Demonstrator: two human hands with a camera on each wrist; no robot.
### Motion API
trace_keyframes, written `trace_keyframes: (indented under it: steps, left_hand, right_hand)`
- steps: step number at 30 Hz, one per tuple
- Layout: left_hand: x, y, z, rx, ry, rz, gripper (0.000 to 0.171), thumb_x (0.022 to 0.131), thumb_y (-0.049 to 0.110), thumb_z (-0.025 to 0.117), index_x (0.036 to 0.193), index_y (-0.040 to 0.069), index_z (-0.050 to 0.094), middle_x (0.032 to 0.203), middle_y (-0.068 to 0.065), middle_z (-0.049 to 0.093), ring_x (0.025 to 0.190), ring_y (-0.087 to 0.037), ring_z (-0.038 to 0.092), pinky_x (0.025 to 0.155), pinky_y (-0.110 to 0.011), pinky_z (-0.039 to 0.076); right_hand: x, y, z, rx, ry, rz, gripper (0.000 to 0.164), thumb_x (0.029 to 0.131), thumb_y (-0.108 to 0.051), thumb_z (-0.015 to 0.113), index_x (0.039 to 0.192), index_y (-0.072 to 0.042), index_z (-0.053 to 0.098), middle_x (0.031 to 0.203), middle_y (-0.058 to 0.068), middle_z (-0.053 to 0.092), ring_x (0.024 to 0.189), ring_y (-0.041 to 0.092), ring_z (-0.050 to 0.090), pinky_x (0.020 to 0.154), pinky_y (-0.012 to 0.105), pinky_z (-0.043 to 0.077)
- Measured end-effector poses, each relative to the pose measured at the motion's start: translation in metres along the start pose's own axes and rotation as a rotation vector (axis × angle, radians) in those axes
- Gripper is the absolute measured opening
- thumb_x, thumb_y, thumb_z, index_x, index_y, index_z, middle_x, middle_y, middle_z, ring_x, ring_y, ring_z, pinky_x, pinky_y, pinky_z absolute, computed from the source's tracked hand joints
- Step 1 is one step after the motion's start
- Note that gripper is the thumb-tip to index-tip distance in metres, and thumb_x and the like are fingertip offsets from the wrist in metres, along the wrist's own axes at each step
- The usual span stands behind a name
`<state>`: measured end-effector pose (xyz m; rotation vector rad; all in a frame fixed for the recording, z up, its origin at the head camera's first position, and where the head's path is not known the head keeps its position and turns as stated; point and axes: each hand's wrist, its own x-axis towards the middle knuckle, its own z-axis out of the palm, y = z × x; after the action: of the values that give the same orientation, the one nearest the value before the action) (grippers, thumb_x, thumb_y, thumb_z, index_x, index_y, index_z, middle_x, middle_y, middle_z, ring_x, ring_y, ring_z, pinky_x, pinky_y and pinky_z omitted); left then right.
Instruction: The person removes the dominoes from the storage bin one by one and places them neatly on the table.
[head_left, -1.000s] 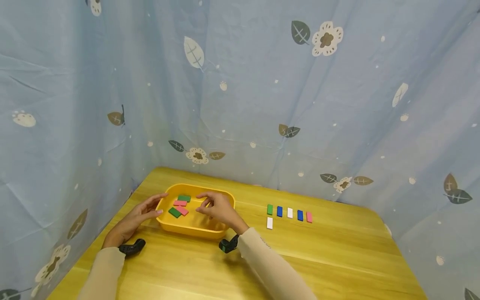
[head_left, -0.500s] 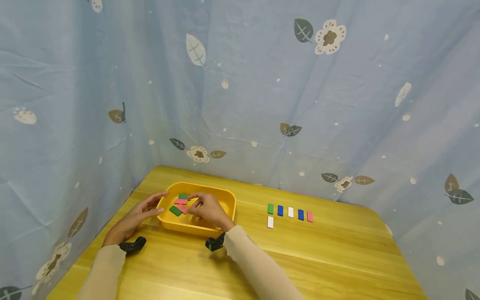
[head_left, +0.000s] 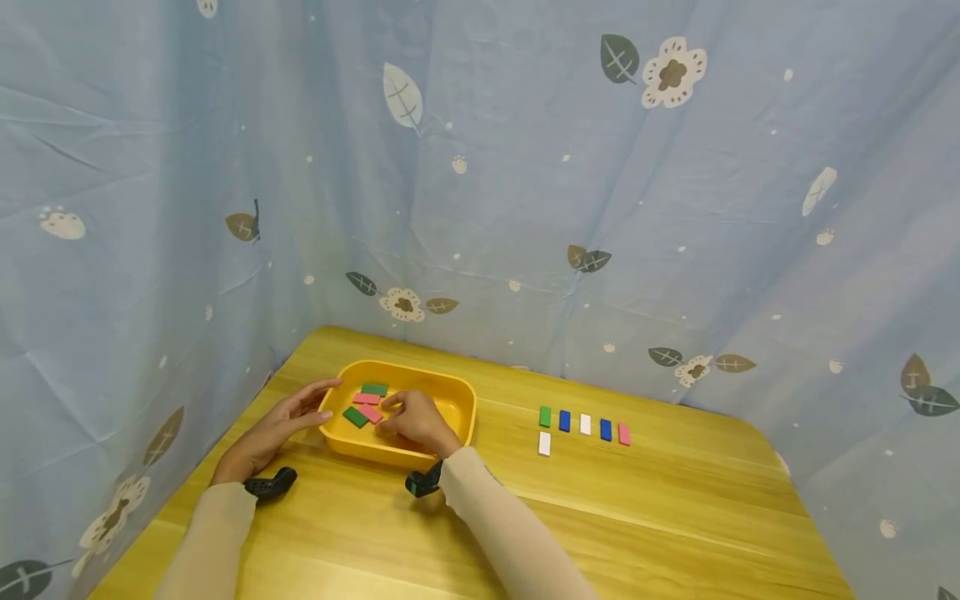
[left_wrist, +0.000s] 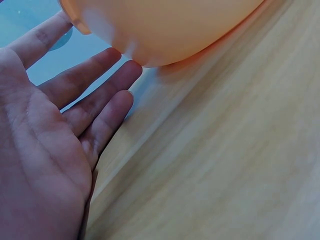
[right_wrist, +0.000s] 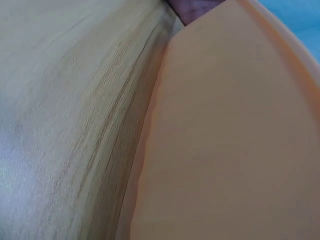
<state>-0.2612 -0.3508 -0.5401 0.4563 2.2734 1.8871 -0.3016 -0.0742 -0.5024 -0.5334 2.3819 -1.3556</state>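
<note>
Off to the right on the yellow wooden table [head_left: 675, 517] there's a row of small flat tiles: green [head_left: 545, 417], blue [head_left: 565, 420], white [head_left: 585, 424], blue [head_left: 605, 429], pink [head_left: 624, 434], plus a second white tile [head_left: 543, 443] just below the green one. Blue floral cloth [head_left: 525, 167] hangs all round the back. The shallow yellow plastic tray [head_left: 457, 398] sits near the left corner with green and pink tiles in it. The left hand [head_left: 277, 427] lies flat with straight fingers touching the tray's outer wall, holding nothing. The right hand [head_left: 417, 422] reaches over the near rim, fingers curled down by a pink tile in the tray [head_left: 369, 412]; can't tell if it's actually pinching it.
</note>
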Motion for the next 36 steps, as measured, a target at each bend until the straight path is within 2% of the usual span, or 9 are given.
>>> trace_keyframes:
  steps: [3, 11, 14, 21, 26, 28, 33, 34, 36]
  left_hand:
    - [0.000, -0.001, 0.000, -0.018, -0.002, 0.010, 0.060, 0.107, 0.020, 0.058, 0.162, 0.018, 0.035, 0.170, -0.015, 0.017, 0.154, -0.042, 0.009, 0.099, -0.008, 0.034]
    - [-0.002, -0.003, 0.000, -0.021, 0.008, 0.012, 0.060, 0.106, 0.019, 0.059, 0.161, 0.016, 0.035, 0.170, -0.016, 0.017, 0.154, -0.042, 0.009, 0.099, -0.007, 0.034]
    - [-0.001, -0.002, 0.001, -0.012, 0.012, 0.005, 0.060, 0.106, 0.020, 0.059, 0.161, 0.017, 0.035, 0.170, -0.015, 0.018, 0.154, -0.042, 0.010, 0.099, -0.007, 0.034]
    - [0.002, 0.001, 0.002, -0.010, 0.017, -0.007, 0.059, 0.106, 0.022, 0.060, 0.161, 0.020, 0.037, 0.169, -0.013, 0.020, 0.153, -0.039, 0.016, 0.099, -0.010, 0.035]
    - [0.003, 0.001, 0.003, -0.018, 0.013, -0.012, 0.059, 0.106, 0.021, 0.060, 0.160, 0.020, 0.037, 0.169, -0.013, 0.021, 0.152, -0.039, 0.017, 0.099, -0.012, 0.037]
    - [0.003, 0.001, 0.003, -0.014, 0.012, -0.017, 0.059, 0.106, 0.021, 0.060, 0.160, 0.020, 0.037, 0.169, -0.013, 0.020, 0.153, -0.039, 0.017, 0.103, -0.017, 0.037]
    - [0.001, 0.002, 0.002, -0.005, 0.009, -0.016, 0.060, 0.106, 0.022, 0.059, 0.161, 0.020, 0.036, 0.170, -0.012, 0.019, 0.154, -0.039, 0.013, 0.117, -0.049, 0.027]
    - [0.001, 0.002, 0.001, -0.003, 0.009, -0.016, 0.059, 0.106, 0.022, 0.059, 0.161, 0.020, 0.036, 0.170, -0.011, 0.018, 0.154, -0.039, 0.013, 0.117, -0.051, 0.026]
    - [0.000, 0.001, 0.000, -0.005, 0.009, -0.013, 0.059, 0.106, 0.022, 0.059, 0.161, 0.020, 0.036, 0.170, -0.012, 0.017, 0.155, -0.040, 0.012, 0.117, -0.042, 0.029]
  right_hand:
    - [0.000, 0.001, 0.000, -0.015, -0.006, 0.034, 0.034, 0.087, -0.013, 0.083, 0.119, -0.004, 0.075, 0.080, -0.001, 0.071, 0.064, 0.012, 0.061, 0.059, 0.024, 0.048]
    - [-0.001, 0.000, 0.003, 0.002, -0.057, 0.046, 0.015, 0.086, -0.012, 0.085, 0.099, -0.009, 0.079, 0.080, 0.000, 0.070, 0.056, 0.012, 0.053, 0.053, 0.024, 0.047]
    - [0.001, -0.002, 0.004, 0.020, -0.062, 0.053, 0.020, 0.087, -0.011, 0.084, 0.105, -0.008, 0.076, 0.076, 0.002, 0.068, 0.052, 0.013, 0.050, 0.051, 0.024, 0.045]
    - [0.009, -0.004, 0.006, -0.007, -0.056, 0.067, 0.051, 0.085, -0.012, 0.086, 0.134, -0.016, 0.069, 0.061, 0.005, 0.058, 0.046, 0.014, 0.041, 0.045, 0.026, 0.036]
    - [0.010, -0.003, 0.004, -0.099, -0.061, 0.027, 0.046, 0.085, -0.014, 0.086, 0.128, -0.016, 0.072, 0.065, 0.004, 0.062, 0.051, 0.014, 0.048, 0.049, 0.024, 0.041]
    - [0.010, -0.002, 0.004, -0.122, -0.062, 0.020, 0.042, 0.084, -0.016, 0.087, 0.123, -0.016, 0.072, 0.065, 0.003, 0.061, 0.051, 0.014, 0.048, 0.049, 0.024, 0.041]
    - [0.010, -0.004, 0.006, -0.104, -0.076, 0.029, 0.044, 0.082, -0.020, 0.089, 0.122, -0.017, 0.070, 0.062, 0.003, 0.058, 0.049, 0.015, 0.044, 0.047, 0.026, 0.038]
    - [0.010, -0.004, 0.007, -0.106, -0.073, 0.029, 0.044, 0.082, -0.020, 0.090, 0.121, -0.017, 0.070, 0.061, 0.003, 0.058, 0.049, 0.015, 0.045, 0.046, 0.026, 0.039]
    - [0.010, -0.005, 0.009, -0.124, -0.064, 0.022, 0.043, 0.082, -0.020, 0.090, 0.120, -0.016, 0.072, 0.061, 0.003, 0.059, 0.049, 0.015, 0.046, 0.046, 0.026, 0.040]
